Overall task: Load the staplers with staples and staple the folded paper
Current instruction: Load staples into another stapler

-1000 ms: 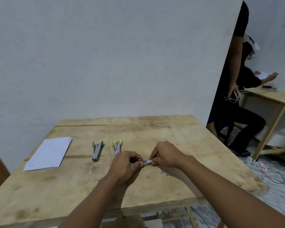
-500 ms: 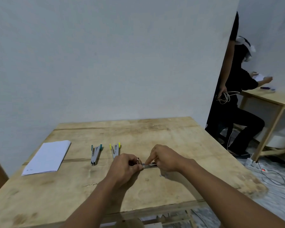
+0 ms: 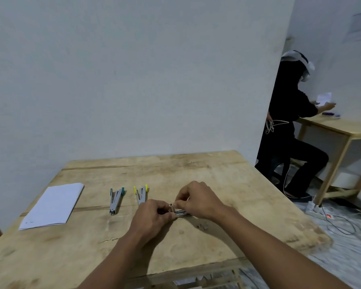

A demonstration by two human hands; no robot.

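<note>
Both my hands meet over the middle of the wooden table [image 3: 206,180], holding a small metal stapler [image 3: 180,212] between them. My left hand [image 3: 153,216] grips its left end. My right hand [image 3: 198,200] pinches it from above with thumb and fingers. Most of that stapler is hidden by my fingers. Two more staplers lie opened flat to the left: one with teal ends [image 3: 116,200] and one with yellow ends [image 3: 141,193]. A folded white paper [image 3: 54,205] lies at the far left. A small clump of staples [image 3: 202,226] rests just right of my hands.
A white wall stands behind the table. At the right a person in black [image 3: 290,130] sits at another wooden table [image 3: 338,127]. Cables and a power strip [image 3: 323,213] lie on the floor past the table's right edge.
My view has tilted up, so the table sits lower in frame. My hands stay together on the stapler, right fingers shifted slightly on top. The person at the right has moved further right.
</note>
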